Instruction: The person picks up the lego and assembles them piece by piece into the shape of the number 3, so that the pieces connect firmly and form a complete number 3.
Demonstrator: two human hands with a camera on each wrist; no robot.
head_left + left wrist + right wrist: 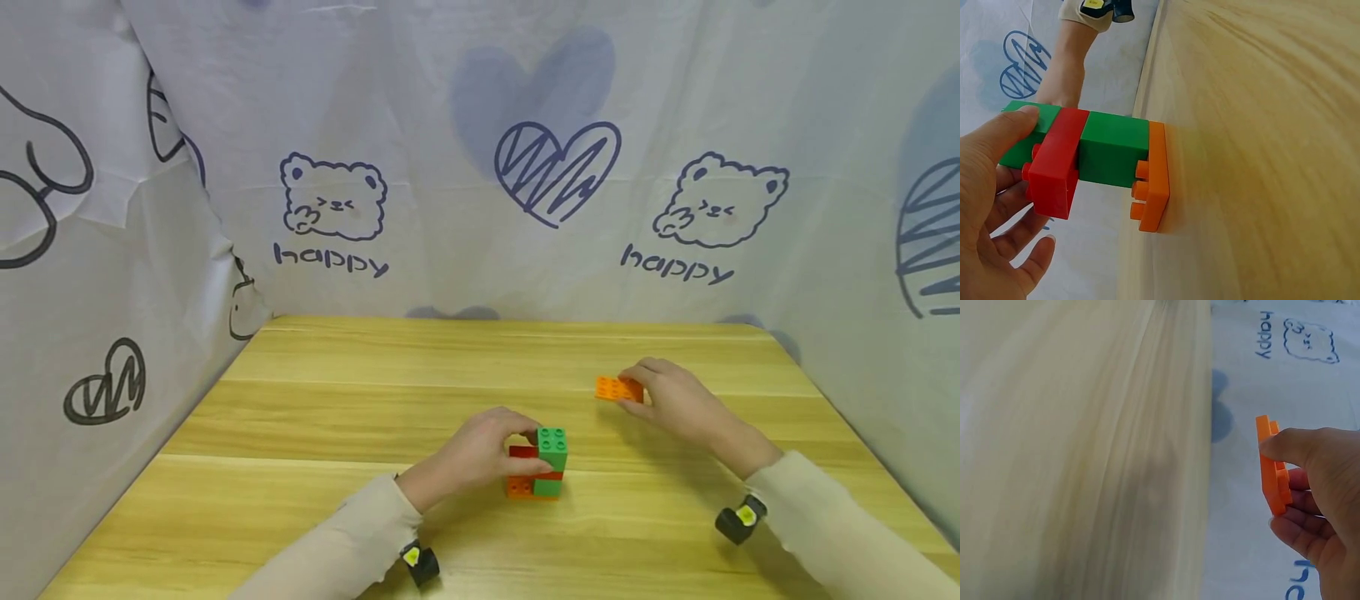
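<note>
A small stack of toy building bricks stands on the table, with my left hand [480, 454] pinching its upper part between thumb and fingers. From the bottom up it has a flat orange brick [1159, 178], a green brick [1113, 149], a red brick [1054, 169] and a top green brick [552, 442]. Studs of the orange and red bricks show bare on one side. Farther back and to the right, my right hand [678, 404] grips another flat orange brick [1270, 465] by thumb and fingers, held above the tabletop with its studs showing.
The wood-grain table [315, 417] is walled at the back and sides by a white cloth [442, 250] printed with bears and hearts. Wrist cameras [738, 518] are strapped at both sleeves.
</note>
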